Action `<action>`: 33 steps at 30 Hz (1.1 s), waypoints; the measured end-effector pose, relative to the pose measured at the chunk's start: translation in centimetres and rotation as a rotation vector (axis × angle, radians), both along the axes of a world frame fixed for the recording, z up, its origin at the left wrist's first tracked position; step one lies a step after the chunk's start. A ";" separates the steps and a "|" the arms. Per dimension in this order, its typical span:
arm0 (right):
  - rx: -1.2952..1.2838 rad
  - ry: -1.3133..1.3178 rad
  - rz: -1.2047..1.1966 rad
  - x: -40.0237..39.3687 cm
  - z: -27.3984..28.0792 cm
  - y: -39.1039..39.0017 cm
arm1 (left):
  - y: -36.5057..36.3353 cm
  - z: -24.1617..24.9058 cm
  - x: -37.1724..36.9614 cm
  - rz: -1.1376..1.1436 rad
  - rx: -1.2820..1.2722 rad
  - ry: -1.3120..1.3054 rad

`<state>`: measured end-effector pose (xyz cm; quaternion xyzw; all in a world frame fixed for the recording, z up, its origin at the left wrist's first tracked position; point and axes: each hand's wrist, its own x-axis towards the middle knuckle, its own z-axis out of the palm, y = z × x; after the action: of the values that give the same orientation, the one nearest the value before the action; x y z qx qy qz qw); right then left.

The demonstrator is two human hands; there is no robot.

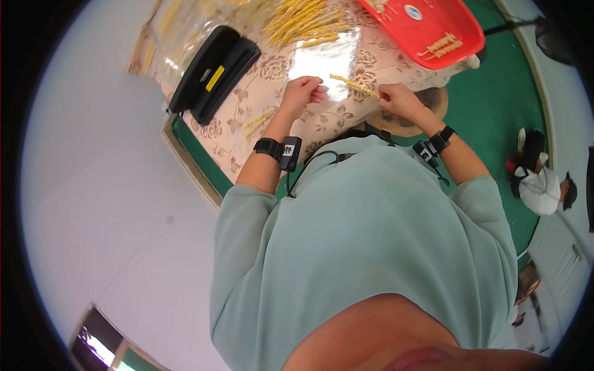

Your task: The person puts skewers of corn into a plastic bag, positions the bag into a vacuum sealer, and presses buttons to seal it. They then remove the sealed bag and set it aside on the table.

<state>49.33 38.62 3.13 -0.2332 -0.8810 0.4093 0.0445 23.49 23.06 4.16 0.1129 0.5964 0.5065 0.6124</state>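
Note:
My right hand (398,100) pinches the near end of a thin, knobbly yellow stick (354,85) that points up and left over the flowered tablecloth (272,69). My left hand (301,96) is to the left of the stick's far end, apart from it, with its fingers curled together; whether they hold anything is too small to tell. Beyond both hands lies a clear plastic bag (322,65). A pile of similar yellow sticks (306,21) is at the far edge of the bag.
A black open case (213,74) stands at the left of the table. The red tray (427,31) at the upper right holds pale skewered pieces (444,46). Below the tray is a round stool (433,105). Another person (538,188) is at the far right.

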 end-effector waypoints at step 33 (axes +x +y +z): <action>0.137 -0.188 0.493 -13.1 2.9 -3.8 | -11.2 -1.4 0.6 0.111 -0.559 1.173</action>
<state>36.24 34.78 6.06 -0.0452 -0.9370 0.3239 -0.1230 24.05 11.86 2.80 0.1761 0.9458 0.2176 0.1644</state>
